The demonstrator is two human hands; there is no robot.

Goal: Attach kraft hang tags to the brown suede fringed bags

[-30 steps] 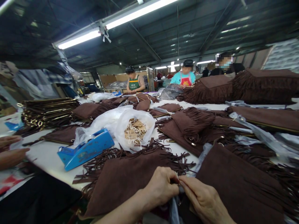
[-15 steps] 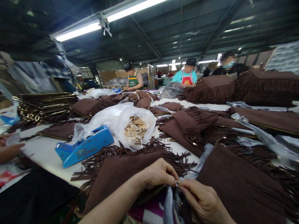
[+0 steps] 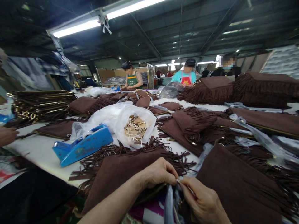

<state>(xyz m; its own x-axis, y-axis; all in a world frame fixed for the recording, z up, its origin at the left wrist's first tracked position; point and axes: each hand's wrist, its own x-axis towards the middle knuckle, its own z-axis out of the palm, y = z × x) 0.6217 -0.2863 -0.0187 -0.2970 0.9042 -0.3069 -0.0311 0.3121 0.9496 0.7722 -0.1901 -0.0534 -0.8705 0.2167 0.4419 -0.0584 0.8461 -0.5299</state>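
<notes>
The white table [image 3: 44,151] runs through a strip-lit workshop and carries many brown fringed suede pieces. The nearest fringed piece [image 3: 121,171] lies at the near edge, just beyond the person's wrists. The left hand [image 3: 158,174] and right hand [image 3: 203,202] meet fingertip to fingertip, both pinched narrowly on a small pale item [image 3: 179,180] that is too small to identify, above a grey-blue plastic film [image 3: 169,202]. Compared with one second ago, the pinch point has barely shifted and the film stands higher between the hands; the fine fingertip work appears to be in progress. A blue tape dispenser [image 3: 81,147] and a white bag of tags [image 3: 134,126] sit well apart.
</notes>
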